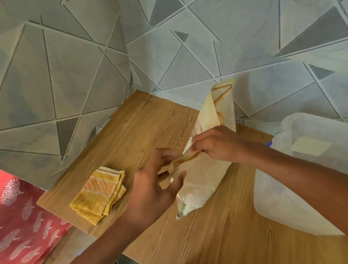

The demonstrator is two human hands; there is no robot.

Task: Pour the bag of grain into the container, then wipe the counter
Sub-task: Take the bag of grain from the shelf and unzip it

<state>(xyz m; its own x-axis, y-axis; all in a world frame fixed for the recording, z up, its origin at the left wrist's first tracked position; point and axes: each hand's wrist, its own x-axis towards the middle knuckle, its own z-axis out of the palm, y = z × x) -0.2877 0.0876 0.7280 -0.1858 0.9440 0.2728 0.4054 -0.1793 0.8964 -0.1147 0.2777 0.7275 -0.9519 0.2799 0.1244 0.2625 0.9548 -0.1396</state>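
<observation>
Wooden tabletop (203,243) carries everything, the translucent container (316,172) at my right. Both my hands pinch the neck of the pale grain bag (198,179) lying in the middle: left hand (153,190), right hand (216,146). Left of the bag lies a folded yellow cloth (100,193); behind is the tiled wall (180,44).

Bare counter (146,122) lies open behind the folded cloth (99,193); the plastic container (323,158) blocks the right side.

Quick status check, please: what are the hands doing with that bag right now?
Both hands on the bag: left hand and right hand pinching its top. Container waiting at right. Cloth folded at left. Nothing in the way.
</observation>
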